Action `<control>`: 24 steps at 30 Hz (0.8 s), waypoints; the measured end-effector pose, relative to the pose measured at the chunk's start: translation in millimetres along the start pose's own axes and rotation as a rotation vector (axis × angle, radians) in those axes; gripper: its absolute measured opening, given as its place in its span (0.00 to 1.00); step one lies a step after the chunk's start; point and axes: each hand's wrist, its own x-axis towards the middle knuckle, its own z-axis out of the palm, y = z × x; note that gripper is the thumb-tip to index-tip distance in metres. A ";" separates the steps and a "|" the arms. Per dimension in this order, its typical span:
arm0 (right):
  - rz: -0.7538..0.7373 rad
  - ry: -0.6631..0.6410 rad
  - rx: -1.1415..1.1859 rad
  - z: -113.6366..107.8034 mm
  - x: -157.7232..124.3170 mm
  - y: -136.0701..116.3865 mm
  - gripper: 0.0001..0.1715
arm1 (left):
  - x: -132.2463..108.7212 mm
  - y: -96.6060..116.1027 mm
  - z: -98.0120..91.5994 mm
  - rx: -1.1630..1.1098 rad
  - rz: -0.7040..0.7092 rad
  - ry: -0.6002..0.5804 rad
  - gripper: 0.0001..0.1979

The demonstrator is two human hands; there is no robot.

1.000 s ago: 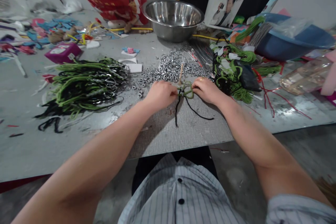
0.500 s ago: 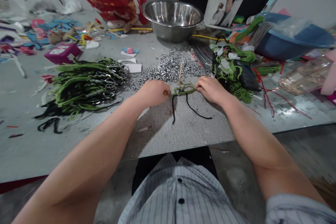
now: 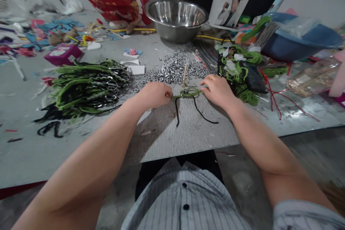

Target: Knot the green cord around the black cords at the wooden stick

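as it lies stretched taut just over the grey table, the green cord runs between the two hands, with a knot at its middle that seems to sit at the foot of a thin wooden stick standing upright. the left hand is closed in a fist, pinching the cord's left end; the right hand pinches the right end with its fingertips, the other fingers loosely curled. two black cord ends trail from the knot toward the table edge. to do this well, i judge the pull should be even on both sides and level with the table, so the knot closes snugly without tipping the stick, and clear of the loose metal nuts just behind it.
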 end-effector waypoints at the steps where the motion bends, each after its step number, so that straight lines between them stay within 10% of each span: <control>1: -0.057 0.048 0.064 1.9 0.8 -4.4 0.13 | 0.2 0.3 0.6 -0.004 0.008 0.010 0.14; 6: -0.267 0.046 0.171 14.9 5.5 -28.7 0.16 | 0.9 1.8 2.9 -0.015 0.025 0.048 0.14; 24: -0.312 -0.023 0.282 19.0 2.9 -17.4 0.09 | -4.0 1.5 -7.2 -0.049 -0.141 0.011 0.12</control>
